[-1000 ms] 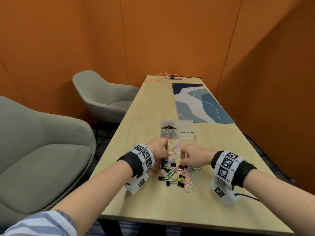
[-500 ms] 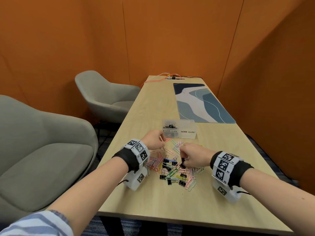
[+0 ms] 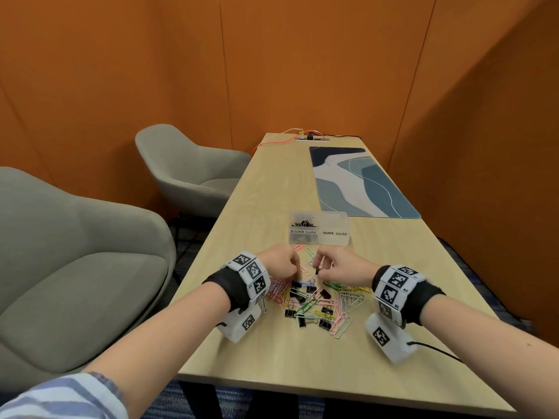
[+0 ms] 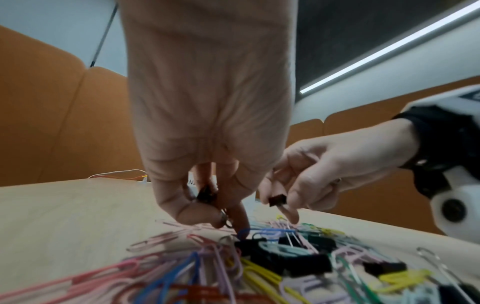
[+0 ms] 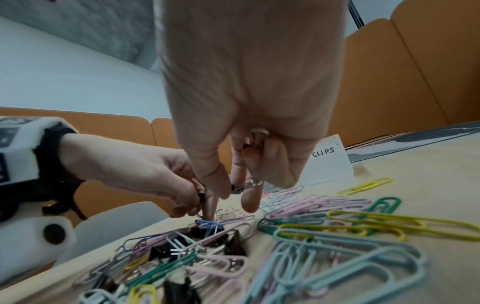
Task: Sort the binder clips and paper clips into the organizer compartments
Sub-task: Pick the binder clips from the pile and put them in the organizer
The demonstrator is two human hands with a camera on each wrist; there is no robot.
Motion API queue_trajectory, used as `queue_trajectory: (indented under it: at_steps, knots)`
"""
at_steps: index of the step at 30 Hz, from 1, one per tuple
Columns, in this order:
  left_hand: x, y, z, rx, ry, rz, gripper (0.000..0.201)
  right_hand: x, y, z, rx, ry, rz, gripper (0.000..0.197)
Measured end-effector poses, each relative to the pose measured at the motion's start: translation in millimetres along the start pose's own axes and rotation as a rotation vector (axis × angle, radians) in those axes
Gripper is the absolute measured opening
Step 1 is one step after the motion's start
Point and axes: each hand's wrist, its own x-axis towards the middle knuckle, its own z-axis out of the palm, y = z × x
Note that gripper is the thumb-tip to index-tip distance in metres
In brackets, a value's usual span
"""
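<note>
A clear two-part organizer (image 3: 318, 241) stands beyond a mixed pile of clips (image 3: 317, 306). Its left part, labelled binder clips (image 3: 303, 222), holds several black ones. Its right part, labelled paper clips (image 3: 334, 222), looks empty. My left hand (image 3: 294, 267) is at the pile's far edge, its curled fingers holding a black binder clip (image 4: 205, 195). Its index finger touches a blue paper clip (image 4: 267, 230). My right hand (image 3: 318, 269) hovers close beside it, pinching another black binder clip (image 4: 277, 200) (image 5: 240, 188) between thumb and fingers, just above the pile.
The pile (image 5: 337, 226) of coloured paper clips and black binder clips spreads between my wrists on the wooden table (image 3: 272, 192). A blue patterned mat (image 3: 360, 182) lies behind the organizer. Two grey armchairs (image 3: 193, 173) stand left of the table. Cables (image 3: 284, 139) lie at the far end.
My right hand has lifted a black binder clip off the pile. My left hand has come back down to the pile's far edge, close to the right hand.
</note>
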Motion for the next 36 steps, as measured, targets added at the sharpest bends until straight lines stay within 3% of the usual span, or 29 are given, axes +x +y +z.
queue_trajectory:
  at_steps: [9, 18, 21, 24, 27, 30, 36]
  knots:
    - [7, 0, 6, 0.149, 0.166, -0.008, 0.028, 3, -2, 7, -0.053, -0.003, 0.021, 0.016]
    - [9, 17, 8, 0.198, 0.028, -0.171, 0.035, 7, -8, 8, -0.181, -0.096, -0.063, 0.008]
    - [9, 20, 7, 0.190, 0.014, -0.167, 0.019, 6, -6, 0, -0.067, -0.067, -0.029, 0.007]
    - [8, 23, 5, 0.195, 0.013, -0.172, 0.029, 5, 0, -8, 0.055, -0.066, 0.049, 0.005]
    - [7, 28, 3, 0.235, 0.007, -0.160, 0.012, 3, 4, -15, 0.089, -0.092, 0.077, 0.005]
    - [8, 27, 5, 0.230, 0.053, -0.132, 0.027, 2, 8, -21, 0.199, -0.094, 0.124, 0.007]
    - [8, 19, 3, 0.188, 0.109, -0.084, 0.027, 4, 16, -25, 0.606, -0.170, 0.334, 0.014]
